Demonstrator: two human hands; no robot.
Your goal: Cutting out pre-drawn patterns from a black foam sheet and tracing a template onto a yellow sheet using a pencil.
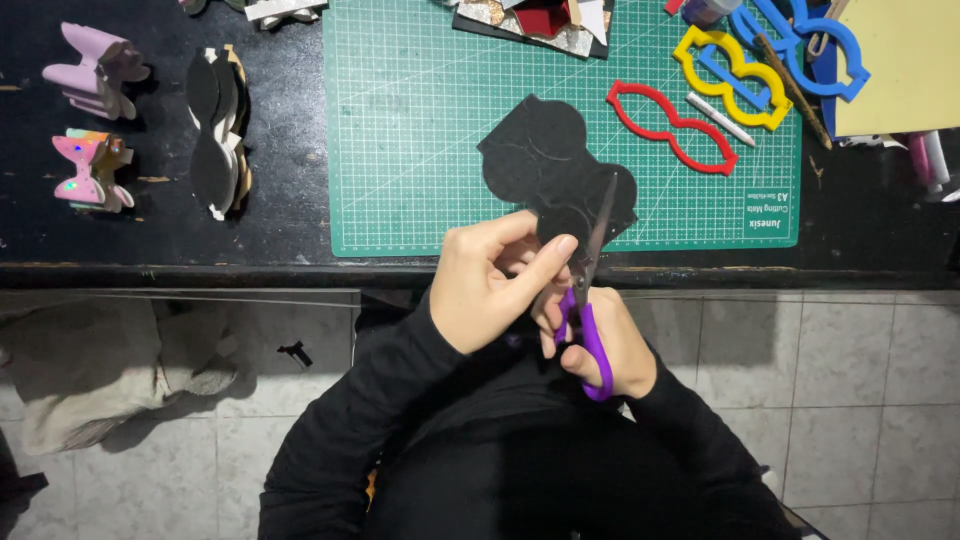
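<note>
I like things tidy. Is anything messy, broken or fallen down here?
One small black scrap lies on the tiled floor below the table edge, as if it dropped. Otherwise nothing looks broken: the left hand holds the black cut-out, and the right hand works the purple scissors.

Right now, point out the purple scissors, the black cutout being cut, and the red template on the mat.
purple scissors [590, 340], head view, on the purple handle loop.
black cutout [545, 150], head view, on its upper rounded lobe.
red template [672, 127], head view, on its outline's narrow middle.
</note>
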